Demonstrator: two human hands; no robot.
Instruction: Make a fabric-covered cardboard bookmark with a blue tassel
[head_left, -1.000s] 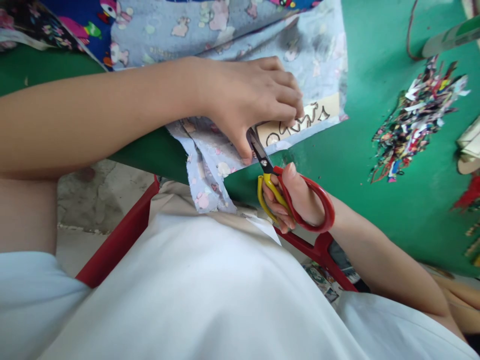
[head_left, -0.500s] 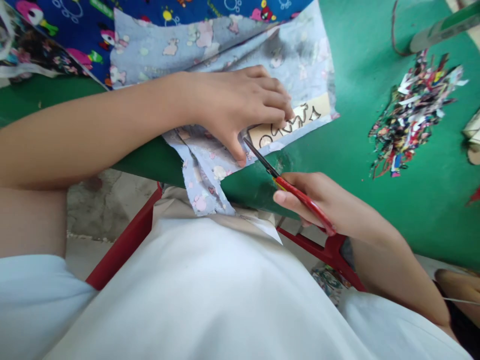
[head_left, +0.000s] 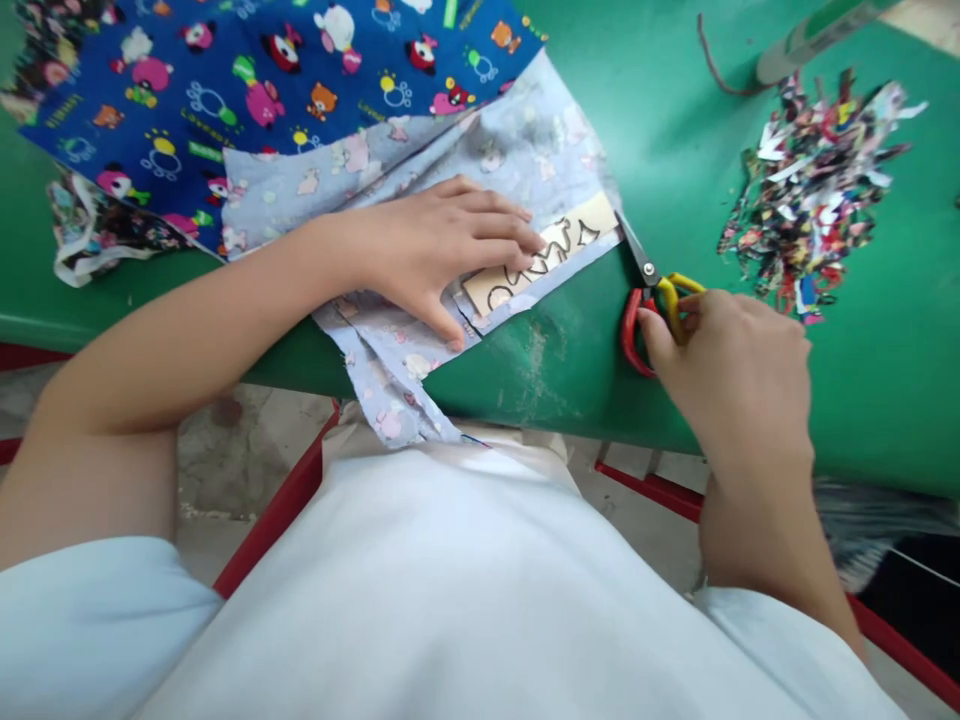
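Observation:
My left hand (head_left: 457, 245) lies spread over light blue printed cloth (head_left: 555, 130), its fingertips pressing on a cream card strip (head_left: 589, 222) with black marks drawn on it. A short slit runs into the cloth's near edge, beside the strip's left end. Scissors (head_left: 651, 275) with one red and one yellow handle are in my right hand (head_left: 739, 375), thumb and fingers at the handles. The blades point away from me, at the right edge of the cloth by the strip's right end. A narrow tail of the cloth hangs over the table edge towards my lap.
Dark blue cartoon-print fabric (head_left: 285, 80) lies behind the light cloth on the green table (head_left: 862, 400). At right is a heap of coloured scraps (head_left: 825, 190), with a clear tube-like object (head_left: 817, 40) and a brown cord (head_left: 712, 65) beyond it. Red chair parts (head_left: 281, 500) show below.
The scissors have moved from the slit at the strip's left end to the cloth's right edge, and have turned to point away from me. My left hand stays on the strip.

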